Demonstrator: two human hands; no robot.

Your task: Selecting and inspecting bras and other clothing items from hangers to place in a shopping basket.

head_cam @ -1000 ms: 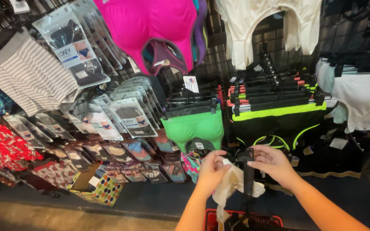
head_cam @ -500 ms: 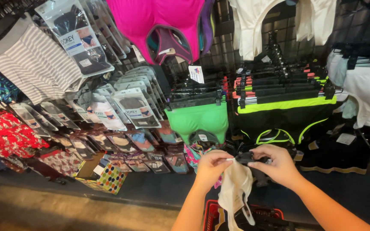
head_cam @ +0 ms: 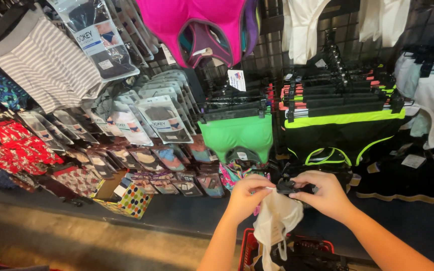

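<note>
Both hands pinched on a black clip hanger (head_cam: pixel 288 187), left hand (head_cam: pixel 246 197) and right hand (head_cam: pixel 326 193), cream garment (head_cam: pixel 276 226) dangling over red basket (head_cam: pixel 249 248), fingertips partly hidden, basket cut off.

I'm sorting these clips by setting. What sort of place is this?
Most likely a clothing shop's underwear section: packaged briefs hang on pegs, garments on clip hangers fill a grid wall, and a red basket sits below the hands.
</note>
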